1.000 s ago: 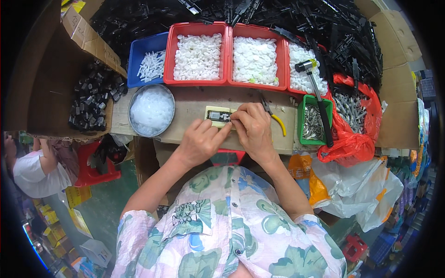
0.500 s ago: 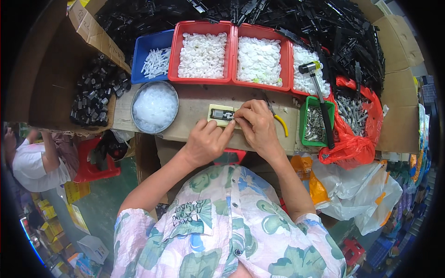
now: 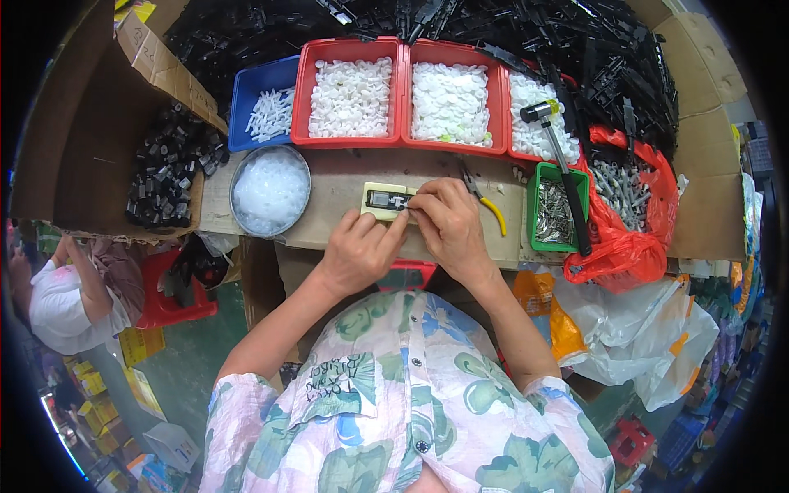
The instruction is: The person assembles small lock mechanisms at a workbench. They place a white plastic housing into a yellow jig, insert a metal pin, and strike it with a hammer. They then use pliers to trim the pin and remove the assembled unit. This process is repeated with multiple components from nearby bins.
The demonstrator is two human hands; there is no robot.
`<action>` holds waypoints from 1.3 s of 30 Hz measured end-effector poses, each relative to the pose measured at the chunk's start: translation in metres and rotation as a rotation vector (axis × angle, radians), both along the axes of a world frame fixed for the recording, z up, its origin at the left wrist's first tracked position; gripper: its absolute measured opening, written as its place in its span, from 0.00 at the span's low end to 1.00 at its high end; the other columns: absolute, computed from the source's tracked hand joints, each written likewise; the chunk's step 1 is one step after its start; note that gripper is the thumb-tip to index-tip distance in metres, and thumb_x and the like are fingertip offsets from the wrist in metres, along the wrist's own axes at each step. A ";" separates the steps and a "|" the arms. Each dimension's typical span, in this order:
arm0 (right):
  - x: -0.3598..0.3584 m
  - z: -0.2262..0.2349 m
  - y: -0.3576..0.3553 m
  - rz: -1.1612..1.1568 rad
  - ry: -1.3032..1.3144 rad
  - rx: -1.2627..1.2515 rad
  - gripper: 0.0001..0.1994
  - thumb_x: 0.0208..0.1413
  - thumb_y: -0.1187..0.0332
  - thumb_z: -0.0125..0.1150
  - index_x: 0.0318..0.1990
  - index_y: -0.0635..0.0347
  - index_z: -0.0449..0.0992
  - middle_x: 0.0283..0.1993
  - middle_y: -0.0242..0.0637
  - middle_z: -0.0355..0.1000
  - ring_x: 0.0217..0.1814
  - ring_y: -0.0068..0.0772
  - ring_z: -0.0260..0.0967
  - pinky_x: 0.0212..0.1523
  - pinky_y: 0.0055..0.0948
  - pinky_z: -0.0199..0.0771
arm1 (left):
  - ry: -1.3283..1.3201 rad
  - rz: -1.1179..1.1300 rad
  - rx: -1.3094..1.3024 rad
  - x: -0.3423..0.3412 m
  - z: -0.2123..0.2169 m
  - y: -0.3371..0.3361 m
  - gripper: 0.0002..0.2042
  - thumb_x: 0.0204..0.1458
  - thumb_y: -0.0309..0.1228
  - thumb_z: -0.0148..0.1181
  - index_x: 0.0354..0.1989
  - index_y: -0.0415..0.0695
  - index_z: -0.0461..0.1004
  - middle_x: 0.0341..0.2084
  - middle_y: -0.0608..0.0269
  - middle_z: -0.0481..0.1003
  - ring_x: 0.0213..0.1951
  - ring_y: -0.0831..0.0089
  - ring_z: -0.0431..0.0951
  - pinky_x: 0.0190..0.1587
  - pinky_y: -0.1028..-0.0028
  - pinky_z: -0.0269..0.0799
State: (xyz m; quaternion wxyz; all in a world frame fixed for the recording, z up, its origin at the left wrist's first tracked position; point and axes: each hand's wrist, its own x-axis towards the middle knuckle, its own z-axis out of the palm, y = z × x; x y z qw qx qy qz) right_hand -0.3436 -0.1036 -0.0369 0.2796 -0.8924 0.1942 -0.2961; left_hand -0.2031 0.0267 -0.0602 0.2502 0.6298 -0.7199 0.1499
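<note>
Right now both bare hands meet over a small cream rectangular block [image 3: 365, 201] on the pale brown desk [image 3: 337, 187], directly in front of the person. A black oblong part with a grey metallic inset [image 3: 386, 200] lies in the block, its right end partly hidden by fingers. The left hand [image 3: 362, 251] comes in from below, its index finger stretched to that end and the others curled; whether it grips anything I cannot tell. The right hand [image 3: 450, 226] has thumb and forefinger drawn together at the same end, but what, if anything, sits between them is hidden.

Just to the right of the right hand lie pliers with a yellow handle [image 3: 496, 215]. Farther right, a black-handled hammer with a metal shaft [image 3: 561, 148] leans across a green rectangular plastic tray of slim metal pieces [image 3: 555, 209], beside a red plastic bag [image 3: 625, 267] holding grey parts. Left of the block stands a round metal bowl [image 3: 308, 195] of translucent white pieces. Behind it are a blue plastic tray [image 3: 239, 107] of white sticks and red plastic trays [image 3: 353, 145] of small white pieces, with a heap of black plastic parts [image 3: 246, 33] beyond
</note>
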 end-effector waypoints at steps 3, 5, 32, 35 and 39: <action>0.002 0.000 0.000 -0.003 -0.006 0.011 0.05 0.49 0.75 0.65 0.35 0.61 0.78 0.39 0.36 0.72 0.47 0.41 0.70 0.46 0.39 0.66 | -0.006 0.002 0.017 0.001 -0.002 0.002 0.21 0.48 0.31 0.68 0.52 0.39 0.78 0.20 0.67 0.67 0.27 0.69 0.68 0.38 0.67 0.66; 0.002 0.000 -0.001 -0.015 -0.004 0.007 0.05 0.49 0.76 0.65 0.34 0.61 0.77 0.39 0.36 0.72 0.46 0.41 0.70 0.46 0.39 0.66 | -0.001 0.004 0.012 0.000 -0.004 0.001 0.21 0.48 0.30 0.68 0.52 0.39 0.78 0.20 0.67 0.66 0.27 0.69 0.68 0.38 0.66 0.66; 0.002 0.001 -0.012 0.083 0.041 0.009 0.09 0.48 0.75 0.66 0.38 0.63 0.80 0.40 0.37 0.72 0.46 0.41 0.70 0.43 0.40 0.68 | 0.019 0.032 0.036 -0.007 0.000 0.002 0.20 0.47 0.29 0.67 0.50 0.36 0.78 0.19 0.67 0.67 0.25 0.68 0.68 0.40 0.65 0.68; 0.004 0.001 -0.009 0.034 0.014 0.019 0.08 0.47 0.76 0.67 0.37 0.62 0.80 0.39 0.37 0.73 0.45 0.41 0.70 0.43 0.40 0.67 | 0.013 0.037 0.047 -0.006 0.000 0.003 0.20 0.47 0.28 0.67 0.51 0.36 0.78 0.18 0.67 0.66 0.25 0.69 0.68 0.39 0.66 0.68; 0.005 -0.005 -0.004 -0.023 -0.041 0.039 0.07 0.46 0.77 0.67 0.34 0.61 0.78 0.38 0.37 0.73 0.44 0.41 0.70 0.43 0.39 0.67 | 0.037 0.039 0.049 -0.007 -0.001 0.002 0.20 0.47 0.28 0.67 0.51 0.36 0.78 0.18 0.67 0.65 0.25 0.69 0.67 0.38 0.66 0.67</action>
